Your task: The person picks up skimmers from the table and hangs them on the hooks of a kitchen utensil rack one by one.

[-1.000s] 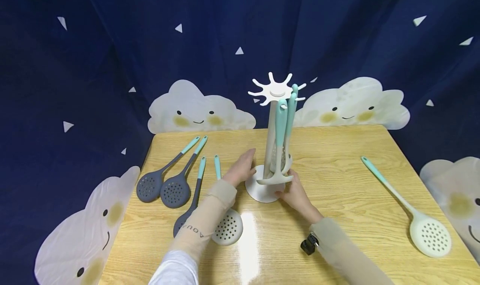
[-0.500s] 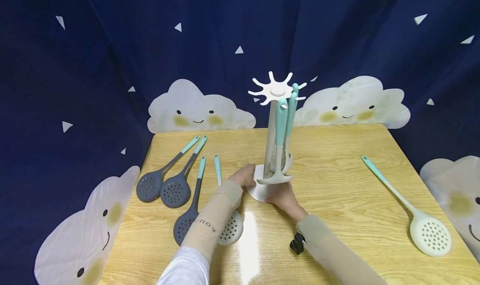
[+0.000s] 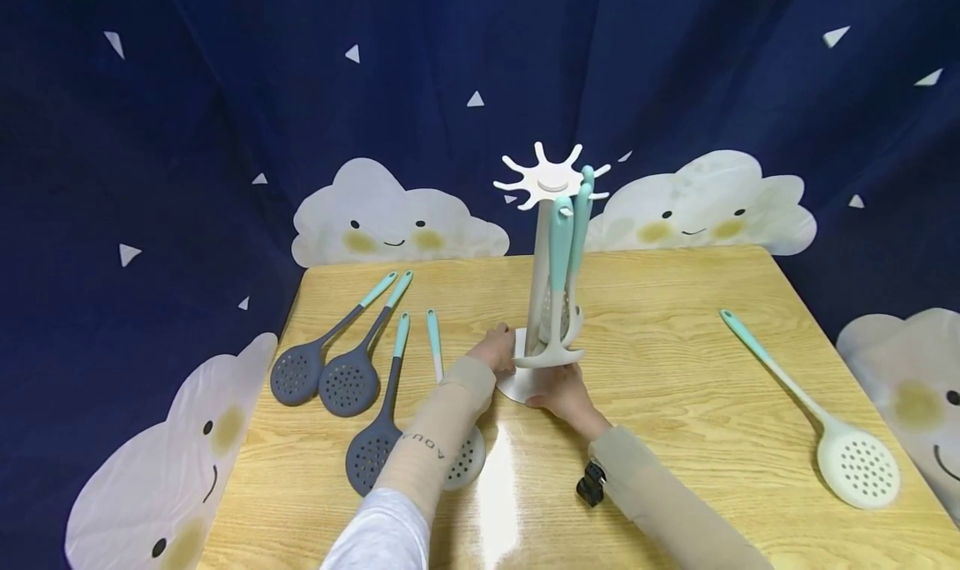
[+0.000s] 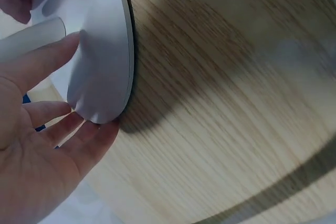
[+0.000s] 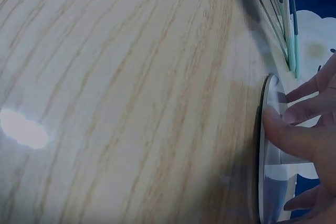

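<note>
A white utensil stand [image 3: 552, 174] rises from a round base [image 4: 105, 72] and has a ring of hooks on top. On its near right side hang several mint-handled utensils [image 3: 560, 241]; the front one has a pale wide head seen edge-on. My left hand [image 3: 497, 349] is at the base's left side, its thumb [image 4: 65, 51] over the top face and its fingertips [image 4: 109, 128] at the rim. On the front right, my right hand [image 3: 566, 393] holds the base, thumb [image 5: 273, 124] on its top face; its other fingers are partly hidden.
Several dark grey skimmers [image 3: 348, 384] lie on the wooden table [image 3: 660, 328] at left. A pale skimmer [image 3: 467, 460] lies partly under my left forearm. Another pale skimmer [image 3: 858, 468] is at far right. A cloud-print blue curtain [image 3: 412, 78] stands behind.
My right hand has moved left along the front of the base. My left hand has come down and in against the base's left side. The hanging utensils stay on the stand.
</note>
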`<state>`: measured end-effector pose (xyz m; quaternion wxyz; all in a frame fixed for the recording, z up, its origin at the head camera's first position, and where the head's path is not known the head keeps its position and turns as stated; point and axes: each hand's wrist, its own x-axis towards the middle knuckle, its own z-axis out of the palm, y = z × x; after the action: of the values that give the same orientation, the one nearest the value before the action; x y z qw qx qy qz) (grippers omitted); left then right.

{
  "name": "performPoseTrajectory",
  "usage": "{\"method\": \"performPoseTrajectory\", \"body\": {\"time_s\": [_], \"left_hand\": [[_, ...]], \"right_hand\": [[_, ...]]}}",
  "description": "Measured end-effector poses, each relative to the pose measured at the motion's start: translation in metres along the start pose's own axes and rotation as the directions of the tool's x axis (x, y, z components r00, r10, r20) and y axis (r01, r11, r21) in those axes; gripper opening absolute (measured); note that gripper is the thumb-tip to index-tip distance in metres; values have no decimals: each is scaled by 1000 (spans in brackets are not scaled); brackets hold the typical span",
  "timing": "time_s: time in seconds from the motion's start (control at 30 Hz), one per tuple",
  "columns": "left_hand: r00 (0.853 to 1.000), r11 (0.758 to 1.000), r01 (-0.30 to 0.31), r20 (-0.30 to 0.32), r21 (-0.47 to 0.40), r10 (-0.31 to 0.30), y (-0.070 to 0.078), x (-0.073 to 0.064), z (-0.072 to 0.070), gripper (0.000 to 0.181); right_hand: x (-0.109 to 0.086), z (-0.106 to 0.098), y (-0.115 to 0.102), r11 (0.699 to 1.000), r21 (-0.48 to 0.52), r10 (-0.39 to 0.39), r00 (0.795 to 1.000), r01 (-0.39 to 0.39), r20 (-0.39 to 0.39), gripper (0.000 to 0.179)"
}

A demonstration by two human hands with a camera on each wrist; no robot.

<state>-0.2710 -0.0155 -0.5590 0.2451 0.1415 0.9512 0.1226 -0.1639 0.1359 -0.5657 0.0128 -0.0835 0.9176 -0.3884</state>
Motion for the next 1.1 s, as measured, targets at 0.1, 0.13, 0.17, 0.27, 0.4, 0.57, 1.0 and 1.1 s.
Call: {"method": "performPoseTrajectory", "body": {"time_s": [0.1,0.13,0.17,0.27,0.4,0.57,1.0,1.1], "left_hand": [[1000,1000,3,-2,5,-3,1,-1,1,74],[1000,1000,23,17,-4,-23,7,-10,-7,72],[1000,1000,21,6,-2,-21,9,-14,-8,71],[1000,1000,23,-4,1,-23,15,-26,-14,70],[999,999,32,-13,6,-31,19,-35,-16,68],[998,999,38,-45,14,-37,20,-35,-13,62],[993,992,112,-34,-54,-114,34,-45,-15,24],[991,990,128,-36,-55,-130,36,-46,-14,20]], "right_hand": [[0,1,-1,1000,-1,9,1000,-9,8,107],[-1,1,-1,1000,-10,9,1000,-9,11,107],[-1,1,-1,1000,-21,9,1000,-9,14,106],[-1,2,-1,998,-66,2,1000,0,22,104],[-1,1,-2,996,-90,-2,999,6,40,102],[2,-4,1,998,-62,-17,998,20,55,102],[20,-26,22,992,49,-123,965,114,233,111],[24,-29,25,989,70,-143,958,130,249,111]]}}
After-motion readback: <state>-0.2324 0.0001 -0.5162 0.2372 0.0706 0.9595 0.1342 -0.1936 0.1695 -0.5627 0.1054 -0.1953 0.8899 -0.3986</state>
